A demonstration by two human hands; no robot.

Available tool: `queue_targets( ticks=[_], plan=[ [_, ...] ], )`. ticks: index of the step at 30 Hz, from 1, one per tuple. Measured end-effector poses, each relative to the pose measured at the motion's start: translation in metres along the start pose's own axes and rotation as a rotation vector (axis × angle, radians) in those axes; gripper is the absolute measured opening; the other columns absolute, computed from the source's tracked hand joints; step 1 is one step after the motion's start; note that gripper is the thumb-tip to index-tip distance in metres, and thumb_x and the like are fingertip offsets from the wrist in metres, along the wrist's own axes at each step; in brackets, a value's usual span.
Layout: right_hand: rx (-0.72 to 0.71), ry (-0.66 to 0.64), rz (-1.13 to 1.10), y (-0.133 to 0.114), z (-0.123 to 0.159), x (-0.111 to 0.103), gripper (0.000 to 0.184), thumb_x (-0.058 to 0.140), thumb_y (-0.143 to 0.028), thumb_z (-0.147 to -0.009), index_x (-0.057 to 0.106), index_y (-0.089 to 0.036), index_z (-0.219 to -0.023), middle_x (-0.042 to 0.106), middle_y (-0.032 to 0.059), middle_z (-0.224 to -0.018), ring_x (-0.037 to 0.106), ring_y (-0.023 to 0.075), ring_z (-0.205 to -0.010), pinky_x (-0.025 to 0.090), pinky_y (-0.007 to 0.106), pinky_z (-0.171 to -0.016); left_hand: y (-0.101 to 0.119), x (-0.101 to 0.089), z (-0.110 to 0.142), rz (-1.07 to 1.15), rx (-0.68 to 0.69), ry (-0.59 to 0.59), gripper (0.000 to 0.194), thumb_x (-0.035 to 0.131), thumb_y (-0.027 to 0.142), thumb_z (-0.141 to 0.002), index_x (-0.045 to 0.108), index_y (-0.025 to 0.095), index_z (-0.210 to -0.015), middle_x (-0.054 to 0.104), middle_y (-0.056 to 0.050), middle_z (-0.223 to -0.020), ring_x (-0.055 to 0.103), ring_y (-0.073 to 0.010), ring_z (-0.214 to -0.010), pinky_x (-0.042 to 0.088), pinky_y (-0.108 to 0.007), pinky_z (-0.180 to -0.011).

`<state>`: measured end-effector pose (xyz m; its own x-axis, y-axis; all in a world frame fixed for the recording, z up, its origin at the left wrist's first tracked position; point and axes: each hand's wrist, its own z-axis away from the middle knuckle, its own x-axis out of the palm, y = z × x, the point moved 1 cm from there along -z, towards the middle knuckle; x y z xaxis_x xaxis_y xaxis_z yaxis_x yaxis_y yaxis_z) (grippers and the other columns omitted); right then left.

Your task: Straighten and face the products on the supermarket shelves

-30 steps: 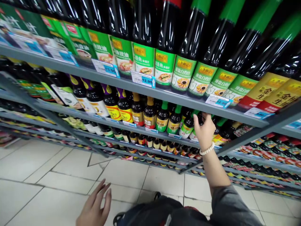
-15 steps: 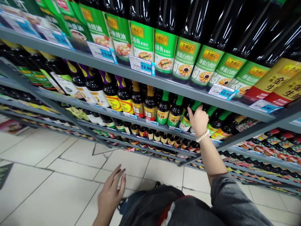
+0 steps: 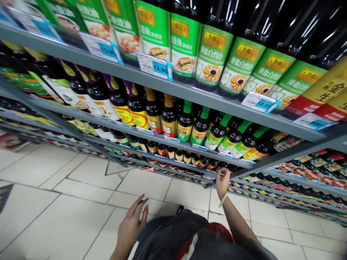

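A bare right hand (image 3: 223, 182), with a pale beaded bracelet (image 3: 222, 199) at its wrist, has dropped from the small dark glass bottles with green necks and green-and-white labels (image 3: 214, 135), which it was reaching among half a second earlier. Those bottles stand in the middle shelf's row, right of centre, with neither hand on them. The right hand is half open, fingers loosely bent, with nothing visible in its grasp; whether its fingertips touch the lower shelf's small dark sauce bottles (image 3: 196, 159) cannot be told. The bare left hand (image 3: 132, 224), open and holding nothing, hangs near, over the pale tiled floor (image 3: 81, 206).

Above, tall dark glass bottles with bright green paper labels (image 3: 211, 57) bear the brand 李錦記; several read 薄盐白灼汁, others 多用汁. At far right, a bottle with a gold-and-red label (image 3: 322, 88) shows 金 and 生. White-and-blue paper price tags (image 3: 154, 66) on the grey metal shelf edge (image 3: 187, 92) show 12.90 in 2 places. Left of the green-necked group, bottles with cream-and-green labels (image 3: 185, 130) read 特级; smaller print is too blurred to read.
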<state>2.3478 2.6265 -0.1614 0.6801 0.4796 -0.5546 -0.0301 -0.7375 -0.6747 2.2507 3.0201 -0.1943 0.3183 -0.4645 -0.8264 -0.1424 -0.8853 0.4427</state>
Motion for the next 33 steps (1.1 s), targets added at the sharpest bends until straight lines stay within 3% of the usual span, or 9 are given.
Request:
queue_targets(
  ticks=[4, 6, 9, 13, 16, 19, 22, 28, 33],
  plan=[
    [-0.013, -0.045, 0.105, 0.031, 0.007, 0.011, 0.036, 0.037, -0.037, -0.096, 0.048, -0.015, -0.122, 0.057, 0.0208, -0.124, 0.053, 0.0299, -0.124, 0.043, 0.05, -0.106, 0.025, 0.05, -0.029, 0.143, 0.134, -0.243, 0.033, 0.046, 0.035, -0.096, 0.064, 0.022, -0.12, 0.063, -0.008, -0.134, 0.064, -0.0207, -0.117, 0.058, -0.032, -0.091],
    [-0.007, -0.089, 0.198, 0.033, -0.002, 0.009, 0.043, 0.033, -0.036, -0.098, 0.043, -0.011, -0.131, 0.052, 0.0233, -0.134, 0.047, 0.0285, -0.132, 0.04, 0.048, -0.109, 0.053, 0.076, -0.049, 0.23, 0.188, -0.371, 0.035, 0.044, 0.031, -0.096, 0.061, 0.022, -0.125, 0.061, -0.008, -0.137, 0.06, -0.021, -0.123, 0.055, -0.035, -0.099],
    [0.038, -0.215, 0.317, 0.033, -0.023, 0.01, 0.043, 0.035, -0.036, -0.1, 0.046, -0.008, -0.129, 0.058, 0.0232, -0.128, 0.054, 0.0275, -0.125, 0.043, 0.043, -0.106, 0.107, 0.112, -0.081, 0.367, 0.291, -0.506, 0.042, 0.043, 0.027, -0.095, 0.052, 0.021, -0.136, 0.052, -0.011, -0.146, 0.051, -0.0226, -0.134, 0.047, -0.042, -0.111],
    [0.059, -0.372, 0.373, 0.037, -0.053, 0.02, 0.041, 0.047, -0.04, -0.099, 0.056, -0.006, -0.122, 0.067, 0.0206, -0.115, 0.062, 0.026, -0.112, 0.047, 0.034, -0.098, 0.171, 0.145, -0.128, 0.465, 0.417, -0.475, 0.059, 0.043, 0.026, -0.095, 0.029, 0.016, -0.151, 0.035, -0.019, -0.156, 0.032, -0.0259, -0.147, 0.031, -0.048, -0.121],
    [0.052, -0.507, 0.41, 0.038, -0.071, 0.028, 0.032, 0.052, -0.033, -0.099, 0.062, -0.01, -0.119, 0.069, 0.018, -0.114, 0.065, 0.025, -0.108, 0.047, 0.031, -0.096, 0.201, 0.162, -0.165, 0.391, 0.421, -0.421, 0.062, 0.042, 0.024, -0.095, 0.023, 0.009, -0.152, 0.03, -0.024, -0.157, 0.025, -0.0288, -0.15, 0.028, -0.048, -0.122],
    [0.038, -0.612, 0.451, 0.037, -0.083, 0.035, 0.029, 0.05, -0.026, -0.1, 0.064, -0.011, -0.121, 0.07, 0.0172, -0.116, 0.066, 0.0242, -0.107, 0.046, 0.031, -0.098, 0.215, 0.178, -0.194, 0.246, 0.404, -0.463, 0.052, 0.041, 0.023, -0.095, 0.038, 0.003, -0.143, 0.047, -0.027, -0.144, 0.041, -0.0324, -0.141, 0.036, -0.048, -0.116],
    [0.03, -0.672, 0.495, 0.036, -0.089, 0.039, 0.033, 0.047, -0.025, -0.101, 0.061, -0.011, -0.127, 0.07, 0.0173, -0.115, 0.066, 0.0241, -0.108, 0.046, 0.033, -0.099, 0.219, 0.19, -0.216, 0.204, 0.423, -0.515, 0.041, 0.041, 0.021, -0.095, 0.053, 0.006, -0.131, 0.061, -0.023, -0.13, 0.054, -0.032, -0.128, 0.04, -0.048, -0.112],
    [0.025, -0.69, 0.569, 0.031, -0.092, 0.045, 0.037, 0.046, -0.032, -0.102, 0.061, -0.013, -0.13, 0.07, 0.0175, -0.116, 0.062, 0.0268, -0.114, 0.044, 0.039, -0.102, 0.224, 0.2, -0.245, 0.196, 0.453, -0.523, 0.044, 0.047, 0.017, -0.091, 0.055, 0.015, -0.134, 0.066, -0.013, -0.128, 0.052, -0.0279, -0.131, 0.031, -0.046, -0.119],
    [0.018, -0.692, 0.605, 0.023, -0.093, 0.051, 0.036, 0.04, -0.027, -0.103, 0.064, -0.015, -0.128, 0.07, 0.0176, -0.116, 0.062, 0.0269, -0.114, 0.043, 0.042, -0.102, 0.224, 0.202, -0.248, 0.183, 0.441, -0.515, 0.044, 0.048, 0.02, -0.092, 0.055, 0.016, -0.135, 0.065, -0.013, -0.13, 0.049, -0.0287, -0.134, 0.027, -0.047, -0.121]
  ],
)
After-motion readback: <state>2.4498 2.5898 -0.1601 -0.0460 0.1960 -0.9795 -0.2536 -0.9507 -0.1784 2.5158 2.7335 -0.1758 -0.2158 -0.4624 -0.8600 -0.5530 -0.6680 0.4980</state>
